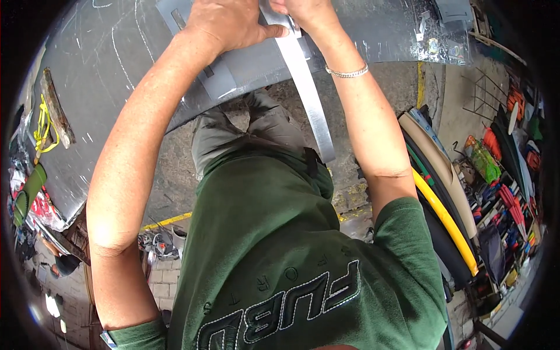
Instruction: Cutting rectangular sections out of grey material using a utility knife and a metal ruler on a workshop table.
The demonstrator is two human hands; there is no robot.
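Note:
At the top of the head view my left hand (226, 24) lies on a grey sheet (248, 65), its thumb stretched out onto a long silver metal strip, like a straightedge (308, 96). The upper edge of the picture cuts off its other fingers. My right hand (304, 13) is just beyond the strip, fingers curled closed; whatever they hold is hidden. The strip passes between both hands and its near end sticks out past the table edge, beside my body. The sheet rests on a dark, scratched worktable (105, 76).
A wooden stick (57, 111) and a yellow cord (44, 128) lie at the table's left side. To the right stand rolled sheets with a yellow roll (446, 221), near a wire rack (487, 96) and cluttered shelves of tools (507, 216). A person (61, 262) shows far left.

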